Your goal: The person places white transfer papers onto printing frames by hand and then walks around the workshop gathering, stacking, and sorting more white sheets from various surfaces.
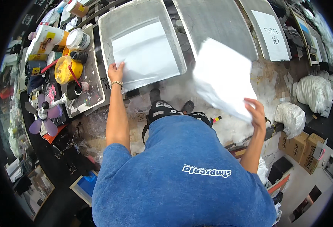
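My left hand (116,71) presses on the lower left corner of a white sheet (145,53) that lies flat on a grey metal pallet (109,22). My right hand (255,112) grips the lower edge of a second white sheet (223,77), which is blurred and lifted in the air to the right of that pallet. A bead bracelet sits on my left wrist. My blue shirt (181,174) fills the lower middle of the view.
A side table (94,85) at the left holds a yellow ink tub (65,69), white jars (77,39) and a bottle. A small purple fan (42,113) stands below it. More grey pallets (215,19), one with a printed white sheet (271,34), lie to the right. White bags (314,90) and cardboard boxes (300,145) sit far right.
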The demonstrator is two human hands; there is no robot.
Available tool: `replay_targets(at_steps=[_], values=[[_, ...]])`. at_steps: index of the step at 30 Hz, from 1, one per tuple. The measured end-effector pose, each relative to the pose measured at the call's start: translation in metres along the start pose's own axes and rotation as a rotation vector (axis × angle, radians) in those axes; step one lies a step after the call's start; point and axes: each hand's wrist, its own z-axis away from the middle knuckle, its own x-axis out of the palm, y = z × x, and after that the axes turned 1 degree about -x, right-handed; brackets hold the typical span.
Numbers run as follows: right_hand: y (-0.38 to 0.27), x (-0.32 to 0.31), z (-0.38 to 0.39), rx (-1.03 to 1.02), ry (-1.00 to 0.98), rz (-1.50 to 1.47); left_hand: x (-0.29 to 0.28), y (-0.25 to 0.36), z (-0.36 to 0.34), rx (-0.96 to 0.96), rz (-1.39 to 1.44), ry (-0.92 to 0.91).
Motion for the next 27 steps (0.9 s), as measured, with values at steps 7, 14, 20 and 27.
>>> replay_targets(at_steps=[7, 14, 20, 27], values=[[0.022, 0.068, 0.072, 0.214, 0.274, -0.363, -0.022, 0.017, -0.014, -0.057, -0.086, -0.154], [0.044, 0.149, 0.07, 0.164, 0.434, -0.519, 0.004, 0.082, 0.063, 0.806, -0.407, -0.519], [0.053, 0.184, 0.087, 0.132, 0.488, -0.621, 0.06, 0.084, 0.113, 1.162, -0.501, -0.65], [0.072, 0.197, 0.099, 0.116, 0.406, -0.643, 0.055, 0.09, 0.088, 1.17, -0.522, -0.897]])
